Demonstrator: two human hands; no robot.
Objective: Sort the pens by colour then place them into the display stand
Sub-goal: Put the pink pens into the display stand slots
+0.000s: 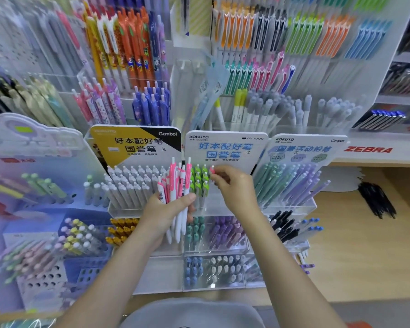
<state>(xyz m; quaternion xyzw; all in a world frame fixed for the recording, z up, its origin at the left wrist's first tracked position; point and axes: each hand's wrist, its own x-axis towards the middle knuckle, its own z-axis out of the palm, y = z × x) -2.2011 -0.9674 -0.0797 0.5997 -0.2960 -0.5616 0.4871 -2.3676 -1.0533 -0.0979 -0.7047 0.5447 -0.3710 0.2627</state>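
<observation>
left hand [166, 209] grips several pink pens [175, 185].

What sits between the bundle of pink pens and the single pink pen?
In the head view, green pens stand in the stand between the bundle of pink pens and the single pink pen.

At frame centre the left hand [168, 214] grips a bundle of pens [179, 192] upright before the display stand [225, 209]. Just right of it, the right hand [234, 188] pinches a single pen [212, 170] over the stand's upper tier, beside the pens standing there [199, 178]. Lower tiers sit nearer the viewer, below both hands.
</observation>
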